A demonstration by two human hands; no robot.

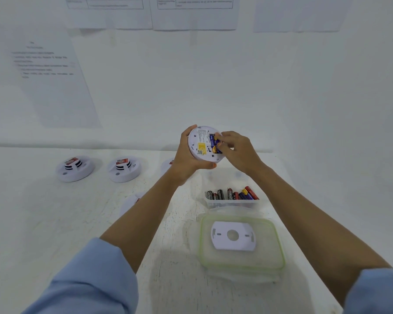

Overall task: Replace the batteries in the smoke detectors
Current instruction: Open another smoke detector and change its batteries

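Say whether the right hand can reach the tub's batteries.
Probably yes: the clear plastic tub sits open below the right hand, though it pinches a blue battery in the white round smoke detector.

We count 5 smoke detectors (pixel 200 138) (pixel 75 168) (pixel 124 169) (pixel 166 165) (pixel 129 203): 1 raised, 2 in full view, 2 partly hidden. Approx. 8 loose batteries (pixel 230 194) in 1 tub (pixel 232 203), exact no. unclear. 1 lid (pixel 241 259), 1 mounting plate (pixel 220 241), 4 wall sheets (pixel 55 87) (pixel 109 14) (pixel 195 14) (pixel 297 14), 2 hands (pixel 191 159) (pixel 238 152).

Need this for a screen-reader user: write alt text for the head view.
The left hand holds a white smoke detector, back showing, while the right hand pinches a purple battery in its compartment. On the table lie a tub of batteries, a lid bearing a mounting plate, and other detectors.
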